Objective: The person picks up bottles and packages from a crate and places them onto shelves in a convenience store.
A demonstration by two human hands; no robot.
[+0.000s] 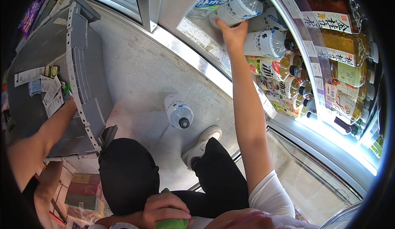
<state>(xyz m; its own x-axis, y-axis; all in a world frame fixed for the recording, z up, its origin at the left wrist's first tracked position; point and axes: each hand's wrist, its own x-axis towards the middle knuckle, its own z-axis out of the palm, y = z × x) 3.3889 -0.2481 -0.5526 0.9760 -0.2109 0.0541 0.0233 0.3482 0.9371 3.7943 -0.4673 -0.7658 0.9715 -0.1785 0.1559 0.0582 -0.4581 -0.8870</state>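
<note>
Inside the lit refrigerator, my right hand (233, 34) is closed around a clear plastic drink bottle (237, 9) with a white label and black cap, which leans at a tilt. A second bottle of the same kind (264, 43) lies close beside my wrist. Near my lap, my left hand (166, 209) grips a green cloth (172, 223); part of the cloth is hidden by the fingers. On the floor between my legs and the cooler stands another white-labelled bottle (178, 110) with a black cap.
Left of me is a grey plastic crate (92, 59) with cards and small packets (52, 91); another person's arm (49, 133) reaches into it. Bottled teas (277, 68) fill the shelf. The open glass door (308, 164) is at my right. A wrapped box (83, 195) sits lower left.
</note>
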